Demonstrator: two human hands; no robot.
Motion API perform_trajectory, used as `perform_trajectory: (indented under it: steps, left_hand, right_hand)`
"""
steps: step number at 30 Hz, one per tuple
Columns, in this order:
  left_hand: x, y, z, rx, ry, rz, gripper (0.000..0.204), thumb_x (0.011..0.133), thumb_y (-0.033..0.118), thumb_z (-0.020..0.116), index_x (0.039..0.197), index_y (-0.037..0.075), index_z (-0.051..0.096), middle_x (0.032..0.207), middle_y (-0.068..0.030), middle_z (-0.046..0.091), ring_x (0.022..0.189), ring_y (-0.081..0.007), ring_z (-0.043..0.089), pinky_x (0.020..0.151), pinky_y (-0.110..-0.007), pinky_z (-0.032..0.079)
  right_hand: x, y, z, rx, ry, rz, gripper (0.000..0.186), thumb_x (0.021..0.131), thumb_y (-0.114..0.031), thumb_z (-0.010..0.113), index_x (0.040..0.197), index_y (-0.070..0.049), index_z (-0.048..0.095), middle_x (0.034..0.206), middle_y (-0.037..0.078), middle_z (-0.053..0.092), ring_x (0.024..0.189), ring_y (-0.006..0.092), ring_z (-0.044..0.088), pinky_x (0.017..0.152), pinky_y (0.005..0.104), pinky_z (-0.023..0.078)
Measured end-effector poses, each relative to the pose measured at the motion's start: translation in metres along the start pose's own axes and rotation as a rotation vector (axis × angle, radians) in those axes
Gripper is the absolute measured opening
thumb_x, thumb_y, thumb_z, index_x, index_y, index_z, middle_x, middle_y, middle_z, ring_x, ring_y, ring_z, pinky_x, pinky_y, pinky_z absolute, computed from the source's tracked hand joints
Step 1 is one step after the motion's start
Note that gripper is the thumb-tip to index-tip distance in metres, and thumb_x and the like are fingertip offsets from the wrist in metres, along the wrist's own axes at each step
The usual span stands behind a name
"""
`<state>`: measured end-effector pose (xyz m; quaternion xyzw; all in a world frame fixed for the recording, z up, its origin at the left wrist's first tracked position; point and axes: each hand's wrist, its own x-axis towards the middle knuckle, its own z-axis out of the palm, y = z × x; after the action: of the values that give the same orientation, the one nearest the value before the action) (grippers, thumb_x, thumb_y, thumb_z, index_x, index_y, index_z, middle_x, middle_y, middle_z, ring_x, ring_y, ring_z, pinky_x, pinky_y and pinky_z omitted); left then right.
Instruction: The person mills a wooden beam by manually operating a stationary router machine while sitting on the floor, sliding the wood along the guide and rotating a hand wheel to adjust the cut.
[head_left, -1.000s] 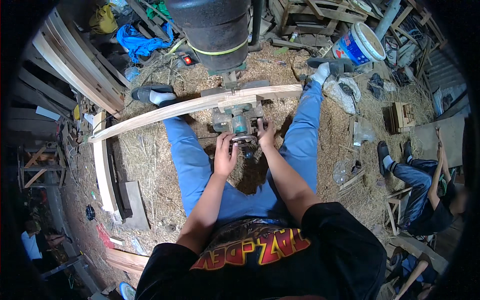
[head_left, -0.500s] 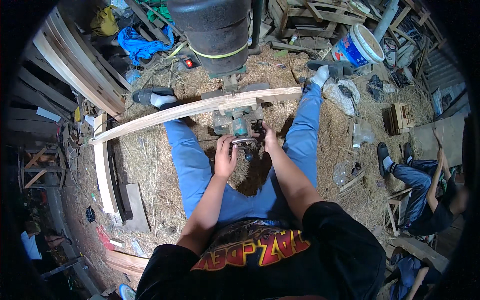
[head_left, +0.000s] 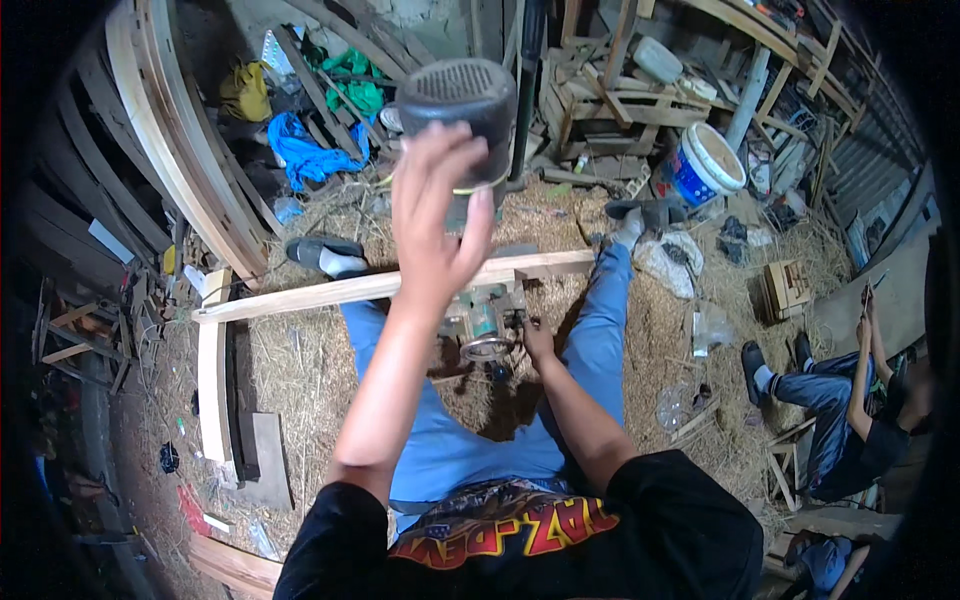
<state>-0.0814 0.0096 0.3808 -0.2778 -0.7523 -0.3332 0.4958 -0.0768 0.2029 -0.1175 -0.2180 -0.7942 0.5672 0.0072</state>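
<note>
My left hand (head_left: 440, 215) is raised in front of the dark motor housing (head_left: 455, 92) of an upright machine, fingers apart and slightly blurred, holding nothing. Below it a long, slightly curved wooden beam (head_left: 345, 292) lies across the machine's green clamp carriage (head_left: 486, 316). On the carriage's near side is a round metal handwheel (head_left: 487, 348), which neither hand touches. My right hand (head_left: 540, 340) is curled at the carriage's right side; what its fingers close on is hidden. The cutting area behind my left forearm is partly covered.
The beam's left end rests on a pale upright timber (head_left: 212, 390). Curved planks (head_left: 165, 150) lean at the far left. A white and blue bucket (head_left: 705, 165) stands far right, near small stacked wood pieces (head_left: 787, 290). Another person (head_left: 840, 400) sits at right. Shavings cover the floor.
My left hand has left the handwheel and risen up and forward toward the motor. My right hand stays at the carriage's right side. The view has tilted upward.
</note>
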Motion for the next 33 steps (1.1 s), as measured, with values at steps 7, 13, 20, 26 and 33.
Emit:
perform_trajectory:
  steps: [7,13,20,26,33]
  left_hand:
    - [0.024,-0.050,0.050,0.138,0.114,0.034,0.036,0.093,0.019,0.061,0.127,0.008,0.065,0.129,-0.0143,0.061,0.132,-0.0400,0.049,0.120,-0.058,0.026]
    - [0.015,-0.050,0.053,0.121,0.167,-0.014,0.039,0.091,0.016,0.055,0.129,0.009,0.064,0.131,-0.0110,0.060,0.136,-0.0370,0.047,0.124,-0.058,0.021]
    - [0.020,-0.047,0.049,0.079,0.136,0.006,0.040,0.091,0.009,0.055,0.130,0.008,0.065,0.132,-0.0128,0.061,0.136,-0.0387,0.047,0.123,-0.059,0.022]
    - [0.021,-0.037,0.064,0.024,0.153,0.006,0.040,0.092,0.012,0.052,0.129,0.008,0.065,0.133,-0.0126,0.061,0.138,-0.0381,0.046,0.125,-0.057,0.020]
    - [0.010,-0.051,0.041,0.066,0.100,0.009,0.040,0.094,0.013,0.050,0.131,0.006,0.064,0.136,-0.0139,0.060,0.141,-0.0388,0.045,0.124,-0.055,0.021]
  right_hand:
    - [0.040,-0.092,-0.050,-0.070,0.106,-0.282,0.031,0.096,-0.026,0.069,0.110,0.002,0.071,0.100,0.018,0.075,0.092,0.0277,0.072,0.085,0.0386,0.055]
    - [0.088,-0.353,-0.114,0.253,0.000,-0.650,0.034,0.107,-0.030,0.057,0.105,0.002,0.068,0.093,0.014,0.072,0.082,0.0206,0.064,0.077,0.0370,0.051]
    - [0.108,-0.672,-0.172,0.251,0.306,-0.902,0.063,0.104,-0.050,0.038,0.118,0.003,0.069,0.120,0.031,0.069,0.117,0.0473,0.063,0.100,0.0509,0.048]
    - [0.179,-0.730,-0.135,-1.173,0.099,-0.893,0.047,0.097,-0.041,0.054,0.115,-0.004,0.076,0.121,0.025,0.072,0.120,0.0401,0.067,0.102,0.0449,0.051]
    - [0.167,-0.721,-0.105,-1.653,-0.129,-1.167,0.040,0.091,-0.029,0.055,0.109,0.000,0.077,0.111,0.025,0.074,0.107,0.0417,0.070,0.093,0.0472,0.054]
